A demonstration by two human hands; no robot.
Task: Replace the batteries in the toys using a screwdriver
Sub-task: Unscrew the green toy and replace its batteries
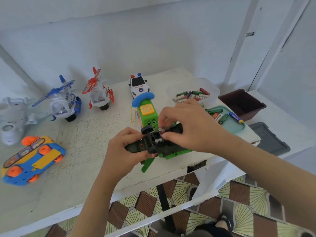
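Battery (159, 141) in upturned toy car (136, 148), mostly hidden under right hand (189, 124) fingers (166, 115)

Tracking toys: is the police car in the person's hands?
No, the police car stands at the back of the table; the left hand grips a dark car, the right hand pinches a battery.

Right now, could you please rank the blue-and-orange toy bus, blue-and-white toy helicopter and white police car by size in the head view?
1. blue-and-orange toy bus, though nearest the camera
2. blue-and-white toy helicopter
3. white police car, farthest back
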